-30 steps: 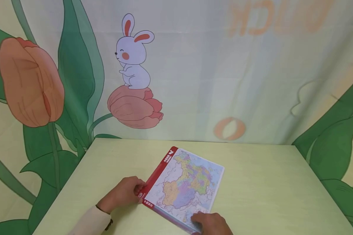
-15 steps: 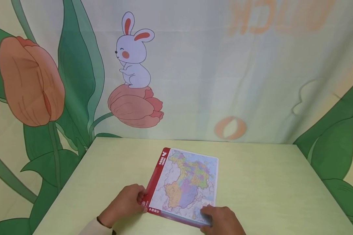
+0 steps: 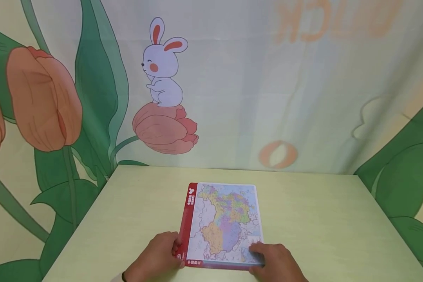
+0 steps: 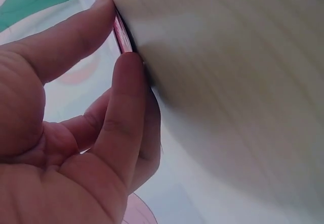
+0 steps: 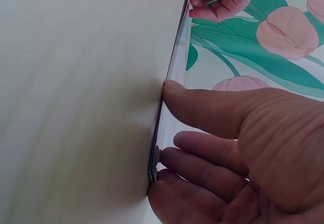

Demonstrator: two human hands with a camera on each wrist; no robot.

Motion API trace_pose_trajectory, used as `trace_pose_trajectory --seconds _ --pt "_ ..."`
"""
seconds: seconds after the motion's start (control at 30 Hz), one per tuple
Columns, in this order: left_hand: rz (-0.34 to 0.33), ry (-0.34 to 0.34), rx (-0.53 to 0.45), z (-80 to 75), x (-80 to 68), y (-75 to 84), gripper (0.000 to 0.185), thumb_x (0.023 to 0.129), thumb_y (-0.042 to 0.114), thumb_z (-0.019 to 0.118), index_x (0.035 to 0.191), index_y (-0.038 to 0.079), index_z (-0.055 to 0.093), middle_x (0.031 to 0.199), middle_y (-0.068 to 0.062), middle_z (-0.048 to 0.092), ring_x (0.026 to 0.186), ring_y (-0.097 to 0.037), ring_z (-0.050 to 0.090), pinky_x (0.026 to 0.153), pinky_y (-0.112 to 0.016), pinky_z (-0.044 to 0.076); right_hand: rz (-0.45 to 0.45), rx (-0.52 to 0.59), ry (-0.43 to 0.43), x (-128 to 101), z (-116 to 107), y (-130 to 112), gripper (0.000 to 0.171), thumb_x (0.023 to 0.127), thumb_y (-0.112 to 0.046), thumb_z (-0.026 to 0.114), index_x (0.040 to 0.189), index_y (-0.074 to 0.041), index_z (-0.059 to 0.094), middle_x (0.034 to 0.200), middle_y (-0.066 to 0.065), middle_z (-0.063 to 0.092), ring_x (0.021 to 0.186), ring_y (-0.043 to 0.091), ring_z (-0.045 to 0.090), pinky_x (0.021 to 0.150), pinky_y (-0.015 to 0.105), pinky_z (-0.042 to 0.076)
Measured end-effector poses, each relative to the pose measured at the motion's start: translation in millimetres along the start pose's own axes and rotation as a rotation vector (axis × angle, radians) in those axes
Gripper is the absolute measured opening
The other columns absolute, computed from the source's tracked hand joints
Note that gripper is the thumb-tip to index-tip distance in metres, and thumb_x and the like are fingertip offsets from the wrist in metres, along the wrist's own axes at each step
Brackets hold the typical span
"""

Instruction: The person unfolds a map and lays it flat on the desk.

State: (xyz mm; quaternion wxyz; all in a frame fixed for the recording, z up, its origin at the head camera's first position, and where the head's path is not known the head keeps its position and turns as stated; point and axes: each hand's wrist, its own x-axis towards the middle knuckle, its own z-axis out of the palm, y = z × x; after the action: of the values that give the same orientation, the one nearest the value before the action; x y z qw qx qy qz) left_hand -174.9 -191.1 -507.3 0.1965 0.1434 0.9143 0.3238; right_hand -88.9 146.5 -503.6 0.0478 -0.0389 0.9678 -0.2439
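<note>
A flat rectangular map board lies on the table, its red strip along the left side and a colourful map printed on top. My left hand grips the near left corner, the thumb at the near edge and the fingers at the left side. At the near right corner my right hand holds the board, with fingers over the printed face and the thumb at the near edge. In the left wrist view the thumb and fingertips of the left hand meet the board's thin edge. The right wrist view shows that edge low over the tabletop.
The pale yellow table extends to both sides of the board and behind it. A printed cloth with a rabbit, tulips and leaves hangs along the table's back edge.
The map board has turned counterclockwise and slid nearer, so its sides now run closer to parallel with the table's edges. Both hands have moved with it, keeping their hold on the near corners.
</note>
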Motion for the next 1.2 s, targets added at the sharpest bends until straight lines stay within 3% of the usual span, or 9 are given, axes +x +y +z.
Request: trace_pose_trajectory --seconds 0.17,0.3,0.4,0.47,0.73,0.97,1.2 --pt "-0.065 0.028 0.047 1.7 1.5 0.9 0.052 0.071 0.018 0.098 0.109 0.008 0.064 0.09 -0.001 0.058 0.087 -0.017 0.054 0.077 -0.036 0.05 -0.009 -0.021 -0.019 2 1 -3 0.047 0.074 -0.032 0.096 0.116 -0.018 0.078 0.109 -0.003 0.079 0.089 0.01 0.065 0.081 0.04 0.057" --pt "-0.087 0.048 0.077 1.0 3.4 2.3 0.061 0.068 0.019 0.1 0.115 0.006 0.064 0.092 -0.002 0.055 0.089 -0.018 0.053 0.077 -0.035 0.049 -0.013 -0.056 -0.033 5 3 -10 0.057 0.073 -0.036 0.096 0.123 -0.015 0.076 0.127 0.005 0.076 0.109 0.026 0.074 0.09 0.05 0.059" --pt "-0.067 0.049 0.072 -0.6 5.4 3.2 0.063 0.069 0.018 0.1 0.118 0.005 0.064 0.094 -0.001 0.056 0.091 -0.018 0.052 0.08 -0.035 0.05 -0.042 -0.067 -0.029 9 5 -15 0.063 0.073 -0.037 0.095 0.127 -0.012 0.075 0.14 0.013 0.07 0.129 0.039 0.067 0.099 0.061 0.055" --pt "-0.05 0.048 0.059 -1.5 6.5 3.7 0.063 0.069 0.017 0.1 0.119 0.003 0.064 0.096 -0.001 0.057 0.092 -0.017 0.053 0.081 -0.035 0.051 -0.072 -0.08 -0.035 12 8 -18 0.063 0.073 -0.039 0.095 0.127 -0.012 0.075 0.142 0.014 0.069 0.129 0.04 0.067 0.098 0.061 0.056" --pt "-0.049 0.04 -0.003 -1.1 6.6 6.1 0.063 0.071 0.012 0.098 0.123 0.001 0.064 0.098 -0.002 0.058 0.093 -0.018 0.055 0.083 -0.037 0.056 -0.152 -0.184 -0.112 27 22 -44 0.064 0.079 -0.047 0.088 0.133 -0.014 0.072 0.147 0.007 0.066 0.138 0.033 0.061 0.104 0.058 0.054" --pt "-0.053 0.039 -0.009 -0.5 6.0 5.5 0.063 0.07 0.01 0.098 0.122 0.001 0.064 0.096 -0.002 0.058 0.091 -0.018 0.054 0.081 -0.036 0.056 -0.224 -0.198 -0.142 38 36 -68 0.063 0.082 -0.047 0.086 0.136 -0.018 0.068 0.152 0.003 0.062 0.143 0.029 0.057 0.105 0.053 0.056" --pt "0.004 0.051 0.022 -1.7 3.8 2.2 0.062 0.071 0.015 0.099 0.12 0.001 0.065 0.097 -0.002 0.058 0.09 -0.017 0.054 0.081 -0.034 0.053 -0.267 -0.233 -0.196 48 47 -87 0.077 0.088 -0.055 0.079 0.154 -0.022 0.055 0.162 -0.004 0.053 0.151 0.022 0.05 0.115 0.048 0.049"
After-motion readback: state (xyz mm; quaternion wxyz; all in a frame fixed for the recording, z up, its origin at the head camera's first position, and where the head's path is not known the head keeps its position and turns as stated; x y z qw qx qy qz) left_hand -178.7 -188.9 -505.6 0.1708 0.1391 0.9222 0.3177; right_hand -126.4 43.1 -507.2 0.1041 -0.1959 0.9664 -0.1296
